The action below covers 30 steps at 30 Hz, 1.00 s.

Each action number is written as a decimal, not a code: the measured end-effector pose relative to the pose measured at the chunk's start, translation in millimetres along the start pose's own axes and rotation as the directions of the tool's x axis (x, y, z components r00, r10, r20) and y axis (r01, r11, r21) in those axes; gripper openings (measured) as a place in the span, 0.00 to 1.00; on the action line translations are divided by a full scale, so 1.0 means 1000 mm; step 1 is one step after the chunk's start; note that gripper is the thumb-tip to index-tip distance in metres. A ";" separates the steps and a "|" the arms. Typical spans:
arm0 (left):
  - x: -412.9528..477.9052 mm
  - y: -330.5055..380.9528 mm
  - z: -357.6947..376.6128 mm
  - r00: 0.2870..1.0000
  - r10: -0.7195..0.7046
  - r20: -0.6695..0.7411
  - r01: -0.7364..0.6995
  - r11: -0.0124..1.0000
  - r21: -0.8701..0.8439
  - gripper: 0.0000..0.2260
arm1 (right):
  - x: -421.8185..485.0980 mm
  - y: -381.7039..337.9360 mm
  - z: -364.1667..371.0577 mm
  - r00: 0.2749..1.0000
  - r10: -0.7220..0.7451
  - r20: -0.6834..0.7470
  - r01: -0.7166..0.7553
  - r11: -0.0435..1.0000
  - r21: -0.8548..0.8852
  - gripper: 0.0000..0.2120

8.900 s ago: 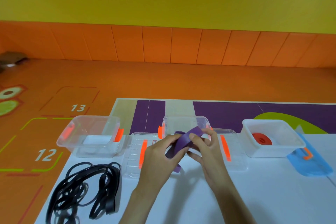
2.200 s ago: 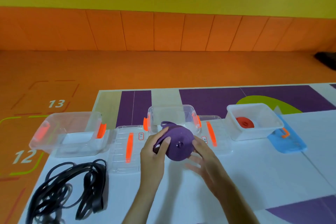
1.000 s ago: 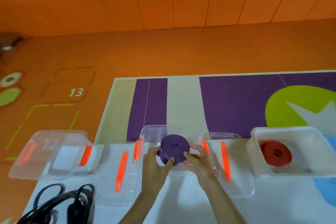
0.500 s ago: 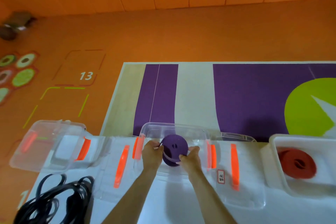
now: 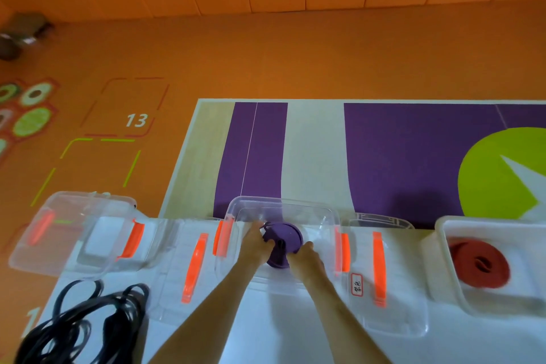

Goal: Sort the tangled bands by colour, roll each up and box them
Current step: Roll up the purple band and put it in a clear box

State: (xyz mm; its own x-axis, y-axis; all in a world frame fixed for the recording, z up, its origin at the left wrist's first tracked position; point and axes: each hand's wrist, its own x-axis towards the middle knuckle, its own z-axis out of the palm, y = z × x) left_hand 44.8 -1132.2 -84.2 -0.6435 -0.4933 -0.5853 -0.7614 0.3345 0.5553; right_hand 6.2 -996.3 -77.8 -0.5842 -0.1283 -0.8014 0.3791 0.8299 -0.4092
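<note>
A rolled purple band [image 5: 284, 241] sits inside the middle clear box [image 5: 325, 213] with orange clips. My left hand [image 5: 255, 242] grips the roll's left side and my right hand [image 5: 305, 255] grips its near right side, both reaching down into the box. A loose tail of the band sticks out at the roll's upper left. A rolled red band [image 5: 480, 264] lies in the white box [image 5: 443, 233] at the right. A tangle of black bands [image 5: 85, 325] lies on the white table at the lower left.
An empty clear box [image 5: 38, 245] with orange clips stands at the left table corner. Two clear lids lie flat, one lid [image 5: 189, 269] left of the middle box and another lid [image 5: 384, 298] to its right. Beyond the table's far edge is the floor.
Both hands have lowered the purple roll deeper into the middle box. Earlier the band was being rolled above the table, then carried forward to the box.
</note>
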 end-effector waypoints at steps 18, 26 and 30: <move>-0.170 -0.067 -0.081 0.775 0.590 -0.227 -0.482 0.783 0.393 0.10 | -0.164 0.022 0.008 0.723 -0.632 -0.279 0.491 0.754 -0.436 0.13; -0.238 -0.150 -0.105 0.755 0.629 -0.187 -0.482 0.725 0.492 0.09 | -0.230 0.071 0.062 0.601 -0.763 -0.238 0.469 0.578 -0.668 0.10; -0.265 -0.181 -0.109 0.781 0.590 -0.203 -0.440 0.751 0.492 0.12 | -0.246 0.090 0.088 0.553 -0.795 -0.249 0.469 0.545 -0.695 0.09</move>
State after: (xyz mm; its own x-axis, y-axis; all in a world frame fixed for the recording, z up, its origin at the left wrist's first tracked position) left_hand 361.5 -1149.0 34.8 -0.9364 -0.3508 -0.0099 -0.3275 0.8634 0.3836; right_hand 247.1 -938.1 43.7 -0.8034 -0.5954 -0.0091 -0.5666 0.7691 -0.2958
